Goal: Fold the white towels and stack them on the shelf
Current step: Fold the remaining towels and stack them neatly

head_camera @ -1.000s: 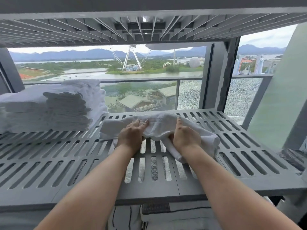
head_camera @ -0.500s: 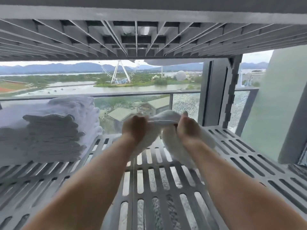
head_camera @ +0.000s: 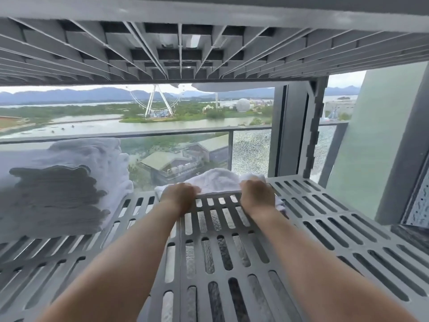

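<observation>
A white towel (head_camera: 217, 182) lies bunched near the far edge of the grey slotted shelf (head_camera: 232, 256). My left hand (head_camera: 180, 197) grips its near left edge and my right hand (head_camera: 256, 196) grips its near right edge, with the fingers curled into the cloth. Part of the towel hangs out from under my right hand. A tall stack of folded white towels (head_camera: 69, 182) stands on the shelf at the left, about a hand's width from the towel I hold.
Another grey slotted shelf (head_camera: 209, 47) runs close overhead. A dark upright post (head_camera: 292, 131) stands at the back right corner, with a pale green wall (head_camera: 371, 140) to its right. A glass balcony railing (head_camera: 162, 133) lies behind the shelf.
Both hands lifted the towel off the middle of the shelf, carried it away from me and set it down near the far edge. The camera has moved closer and lower.
</observation>
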